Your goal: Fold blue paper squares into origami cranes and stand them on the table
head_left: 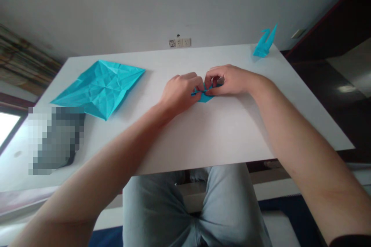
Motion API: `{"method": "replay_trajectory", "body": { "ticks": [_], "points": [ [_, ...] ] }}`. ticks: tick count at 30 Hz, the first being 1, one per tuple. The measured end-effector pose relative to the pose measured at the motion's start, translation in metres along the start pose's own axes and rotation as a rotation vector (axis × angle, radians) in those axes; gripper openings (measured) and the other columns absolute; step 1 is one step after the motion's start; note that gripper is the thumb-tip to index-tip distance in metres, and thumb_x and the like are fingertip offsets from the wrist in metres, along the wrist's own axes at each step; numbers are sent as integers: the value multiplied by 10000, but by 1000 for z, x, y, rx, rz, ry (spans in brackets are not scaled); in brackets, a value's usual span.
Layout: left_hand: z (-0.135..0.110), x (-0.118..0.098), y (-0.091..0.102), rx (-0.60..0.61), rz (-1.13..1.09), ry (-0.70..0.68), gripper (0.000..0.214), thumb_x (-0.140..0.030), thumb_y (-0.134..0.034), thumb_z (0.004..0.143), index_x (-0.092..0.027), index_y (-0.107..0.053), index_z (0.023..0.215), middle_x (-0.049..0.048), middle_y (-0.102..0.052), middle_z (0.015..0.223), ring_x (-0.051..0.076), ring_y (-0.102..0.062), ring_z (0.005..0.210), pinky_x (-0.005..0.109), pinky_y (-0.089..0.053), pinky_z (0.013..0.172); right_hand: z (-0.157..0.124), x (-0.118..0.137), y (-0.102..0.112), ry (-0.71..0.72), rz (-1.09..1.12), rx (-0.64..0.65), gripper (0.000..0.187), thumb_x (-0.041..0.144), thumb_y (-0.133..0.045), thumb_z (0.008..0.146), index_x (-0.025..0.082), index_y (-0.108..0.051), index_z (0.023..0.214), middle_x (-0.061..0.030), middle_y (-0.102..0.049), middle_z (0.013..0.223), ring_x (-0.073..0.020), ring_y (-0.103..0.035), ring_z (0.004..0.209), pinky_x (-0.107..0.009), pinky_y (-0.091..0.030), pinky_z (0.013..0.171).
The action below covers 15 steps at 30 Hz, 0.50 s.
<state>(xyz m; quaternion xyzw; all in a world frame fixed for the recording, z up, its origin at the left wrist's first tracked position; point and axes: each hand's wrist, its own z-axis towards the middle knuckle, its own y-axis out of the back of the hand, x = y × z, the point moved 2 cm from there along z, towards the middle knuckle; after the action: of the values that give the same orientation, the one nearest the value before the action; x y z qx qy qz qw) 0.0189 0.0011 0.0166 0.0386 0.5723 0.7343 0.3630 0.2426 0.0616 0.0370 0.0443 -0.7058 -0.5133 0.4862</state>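
Left hand (180,93) and right hand (228,80) together, clamped on a narrow folded blue origami paper (205,98) above the white surface (203,142); slack pinch, slipping flap, crooked crease.

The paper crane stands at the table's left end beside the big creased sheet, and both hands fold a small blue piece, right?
No: the crane stands at the table's far right corner, away from the creased sheet, as the head view shows. The left hand and right hand do fold the small blue piece.
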Motion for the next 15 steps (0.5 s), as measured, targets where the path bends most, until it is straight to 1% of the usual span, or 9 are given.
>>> {"method": "replay_trajectory", "body": {
  "ticks": [3,6,8,10,12,15],
  "points": [
    [0,3,2,24,-39,-70,173,-295,-723,980,-247,-881,1033,83,-846,1087,268,-796,1001,368,-591,894,-1,-5,3,-16,-3,9,308,572,-888,879,267,-853,908,-47,-796,1009,-257,-680,952,-399,-507,859],
    [-1,4,6,94,-93,-121,216,-383,-730,1021,-246,-897,1000,85,-863,1096,253,-797,974,361,-589,878,-1,-11,4,-15,-3,21,330,587,-920,851,266,-877,916,-61,-804,1064,-264,-694,972,-410,-525,877],
    [0,6,9,127,-133,-118,212,-381,-742,1019,-250,-908,999,85,-876,1104,249,-799,970,362,-594,895,0,-14,5,-25,1,34,348,597,-934,842,267,-885,944,-65,-807,1072,-267,-694,974,-411,-532,877],
    [1,10,10,139,-172,-102,177,-358,-776,988,-258,-919,1019,73,-885,1098,247,-800,977,363,-600,923,-1,-17,5,-40,3,39,369,614,-932,848,277,-887,991,-63,-807,1074,-274,-694,983,-416,-541,880],
    [2,14,10,146,-208,-80,167,-353,-801,962,-267,-924,1034,52,-888,1071,241,-796,972,357,-602,933,-2,-20,7,-57,-8,25,393,631,-935,841,289,-881,1029,-65,-801,1092,-293,-699,1007,-436,-557,898],
    [3,23,8,149,-233,-37,176,-375,-801,962,-268,-923,1029,38,-875,1024,226,-777,923,349,-597,906,-3,-28,10,-87,-47,-17,452,647,-963,803,302,-870,1080,-84,-794,1149,-334,-704,1061,-482,-584,935]
  ]
}}
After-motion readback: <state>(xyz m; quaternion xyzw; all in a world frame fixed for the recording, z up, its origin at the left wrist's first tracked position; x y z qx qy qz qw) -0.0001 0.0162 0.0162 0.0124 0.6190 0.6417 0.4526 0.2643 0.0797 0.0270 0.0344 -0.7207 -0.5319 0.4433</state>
